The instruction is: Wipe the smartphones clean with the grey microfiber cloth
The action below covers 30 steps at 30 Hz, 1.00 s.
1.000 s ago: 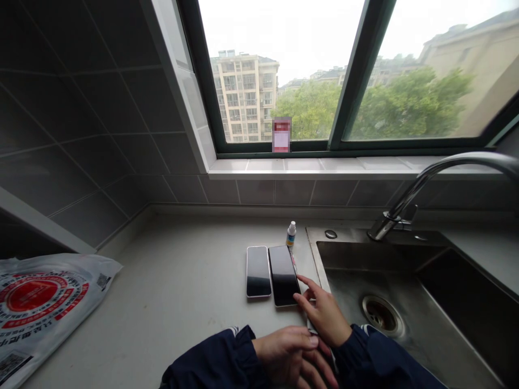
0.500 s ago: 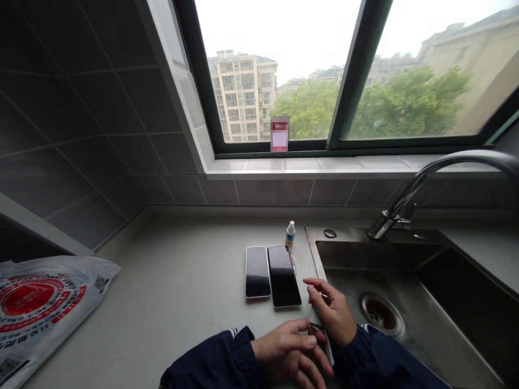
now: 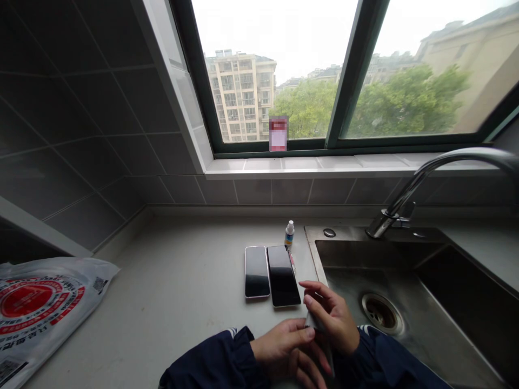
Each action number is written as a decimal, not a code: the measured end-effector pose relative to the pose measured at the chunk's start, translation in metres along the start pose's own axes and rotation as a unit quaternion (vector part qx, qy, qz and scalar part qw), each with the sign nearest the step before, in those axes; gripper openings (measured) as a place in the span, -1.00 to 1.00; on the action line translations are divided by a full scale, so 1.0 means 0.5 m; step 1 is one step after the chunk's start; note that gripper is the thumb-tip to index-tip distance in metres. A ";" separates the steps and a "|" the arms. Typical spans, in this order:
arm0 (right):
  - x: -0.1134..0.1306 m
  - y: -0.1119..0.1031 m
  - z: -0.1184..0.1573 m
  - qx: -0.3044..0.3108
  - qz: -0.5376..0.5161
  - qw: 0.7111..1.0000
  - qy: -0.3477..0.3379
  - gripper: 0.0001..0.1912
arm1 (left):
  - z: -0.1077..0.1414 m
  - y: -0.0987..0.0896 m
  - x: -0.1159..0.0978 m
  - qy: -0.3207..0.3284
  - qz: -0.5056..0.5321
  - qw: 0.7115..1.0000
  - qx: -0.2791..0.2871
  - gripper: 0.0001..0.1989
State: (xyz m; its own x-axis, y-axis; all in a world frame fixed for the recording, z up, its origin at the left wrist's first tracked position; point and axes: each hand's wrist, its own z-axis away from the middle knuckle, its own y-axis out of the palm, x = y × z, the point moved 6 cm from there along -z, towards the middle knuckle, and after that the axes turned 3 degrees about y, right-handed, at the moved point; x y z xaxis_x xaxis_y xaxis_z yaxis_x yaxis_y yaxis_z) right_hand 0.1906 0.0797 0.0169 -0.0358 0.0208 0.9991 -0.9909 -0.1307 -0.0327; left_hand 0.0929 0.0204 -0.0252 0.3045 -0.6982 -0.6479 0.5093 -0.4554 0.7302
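A small, thin grey cloth is between my hands at the counter's front, partly hidden by my fingers. My left hand pinches its near edge between thumb and forefinger, the other fingers curled below. My right hand is closed on the cloth's right side, its forefinger reaching forward. Just beyond my hands lie two phones side by side, dark screens up: a black phone and, to its left, a pale-rimmed phone. Behind the black phone stands a small white-capped bottle with a blue and yellow label.
To the right is a steel sink with a drain and a curved faucet. A white plastic bag with red print lies at the left. A small pinkish object shows beside the black phone. Behind runs a window ledge.
The grey cloth has turned a little between my fingers, and my left thumb and forefinger have closed at its edge. My right hand has shifted slightly. Phones and bottle stay in place.
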 end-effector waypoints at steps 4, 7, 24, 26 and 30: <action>0.003 0.003 0.003 0.036 0.012 0.999 -0.017 -0.59 | 0.001 0.007 -0.004 0.012 -0.002 1.000 0.004 -0.53; 0.009 0.006 0.004 0.064 0.012 0.997 -0.035 -0.63 | -0.001 0.006 -0.008 0.032 -0.004 0.999 -0.005 -0.53; 0.052 0.028 0.032 0.124 0.068 0.977 -0.158 -0.69 | -0.010 -0.012 -0.004 0.047 0.034 0.997 -0.060 -0.58; 0.050 0.026 0.030 0.118 0.074 0.977 -0.160 -0.69 | -0.008 -0.016 -0.011 0.067 0.032 0.994 -0.076 -0.63; 0.052 -0.001 0.020 0.017 0.127 0.973 -0.191 -0.72 | 0.004 -0.028 -0.039 0.139 0.015 0.980 -0.139 -0.68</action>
State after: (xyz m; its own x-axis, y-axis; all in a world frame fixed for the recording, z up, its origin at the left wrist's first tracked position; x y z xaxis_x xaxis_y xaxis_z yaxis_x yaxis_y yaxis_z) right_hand 0.1913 0.0705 0.0432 -0.2211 -0.3860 0.8956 -0.9515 -0.1159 -0.2848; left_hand 0.0783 0.0395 -0.0222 0.5115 -0.5133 -0.6891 0.6849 -0.2408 0.6877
